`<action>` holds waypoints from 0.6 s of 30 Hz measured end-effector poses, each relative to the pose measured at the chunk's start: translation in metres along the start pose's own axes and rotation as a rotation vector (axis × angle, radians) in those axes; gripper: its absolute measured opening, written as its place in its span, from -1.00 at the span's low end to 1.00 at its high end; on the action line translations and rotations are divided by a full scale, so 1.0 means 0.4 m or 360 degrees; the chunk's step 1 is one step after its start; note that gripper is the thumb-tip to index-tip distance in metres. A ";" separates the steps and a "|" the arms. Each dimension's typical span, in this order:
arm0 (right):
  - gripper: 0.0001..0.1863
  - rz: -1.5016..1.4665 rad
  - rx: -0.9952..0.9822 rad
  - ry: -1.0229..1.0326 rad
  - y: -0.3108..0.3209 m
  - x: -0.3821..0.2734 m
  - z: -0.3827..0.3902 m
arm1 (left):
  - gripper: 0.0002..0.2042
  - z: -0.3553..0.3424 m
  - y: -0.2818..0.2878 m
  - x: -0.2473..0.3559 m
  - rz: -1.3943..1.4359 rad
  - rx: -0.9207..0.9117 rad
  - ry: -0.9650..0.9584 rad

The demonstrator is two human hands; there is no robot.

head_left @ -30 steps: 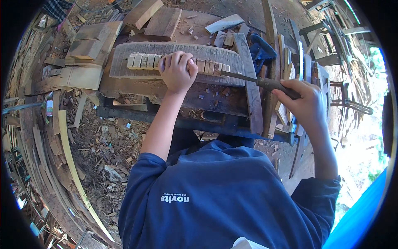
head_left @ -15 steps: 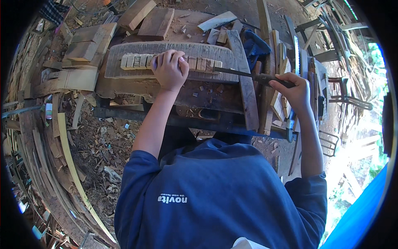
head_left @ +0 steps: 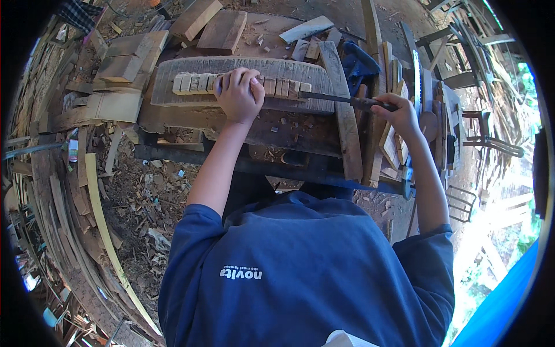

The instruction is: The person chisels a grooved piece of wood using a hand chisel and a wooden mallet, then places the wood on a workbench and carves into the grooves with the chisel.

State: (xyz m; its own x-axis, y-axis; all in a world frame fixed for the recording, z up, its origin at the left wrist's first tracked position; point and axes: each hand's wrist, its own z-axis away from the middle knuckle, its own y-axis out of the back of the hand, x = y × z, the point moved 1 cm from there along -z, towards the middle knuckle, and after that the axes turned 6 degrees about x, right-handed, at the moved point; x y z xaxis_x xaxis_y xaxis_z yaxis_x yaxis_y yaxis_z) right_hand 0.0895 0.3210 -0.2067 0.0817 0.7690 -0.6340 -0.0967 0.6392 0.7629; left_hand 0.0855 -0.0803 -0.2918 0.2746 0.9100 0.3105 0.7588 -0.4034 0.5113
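Note:
A pale wooden bar (head_left: 199, 83) with a row of crosswise cuts lies on a thick, weathered board (head_left: 173, 99) on the workbench. My left hand (head_left: 240, 95) is closed over the middle of the bar, its fingers wrapped across the top and hiding that stretch. My right hand (head_left: 402, 115) grips the dark handle of a chisel (head_left: 329, 98), a long, narrow dark blade pointing left. The blade's tip meets the right end of the bar, though how deep it sits there I cannot tell.
Beside the chisel's handle, a plank (head_left: 345, 124) crosses the bench, with a dark blue cloth-like thing (head_left: 359, 65) beyond it. A saw blade (head_left: 415, 81) stands among timber at the right. Wood blocks (head_left: 222, 32) lie at the back; a long yellowish strip (head_left: 104, 220) leans at the left.
My right hand and the chisel handle have shifted a little to the left, toward the bar. My left hand keeps its hold on the bar. The whole view has slid slightly.

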 end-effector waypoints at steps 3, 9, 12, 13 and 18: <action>-0.63 0.0069 -0.0019 -0.0016 -0.016 0.008 -0.006 | -0.84 0.001 -0.004 -0.005 -0.0004 0.0061 -0.0019; -0.60 0.0106 0.0028 0.0086 0.016 -0.025 0.016 | -0.82 0.004 -0.009 -0.002 0.0026 0.0025 -0.0014; -0.63 0.0529 0.0163 0.0277 0.067 -0.152 0.065 | -0.82 0.000 -0.001 -0.001 0.0020 0.0056 -0.0027; -0.63 0.0522 0.0158 0.0288 0.075 -0.191 0.078 | -0.81 0.001 0.008 -0.004 -0.0004 0.0037 -0.0018; -0.61 0.1227 0.0388 0.0855 0.102 -0.425 0.170 | -0.83 0.004 -0.007 -0.006 0.0023 0.0058 -0.0021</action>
State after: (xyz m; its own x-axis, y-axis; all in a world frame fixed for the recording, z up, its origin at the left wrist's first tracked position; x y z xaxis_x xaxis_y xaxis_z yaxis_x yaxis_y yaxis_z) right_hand 0.1390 0.2163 -0.0594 -0.3877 0.9134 0.1243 0.2797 -0.0120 0.9600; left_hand 0.0837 -0.0811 -0.2953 0.2932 0.9054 0.3069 0.7755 -0.4130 0.4775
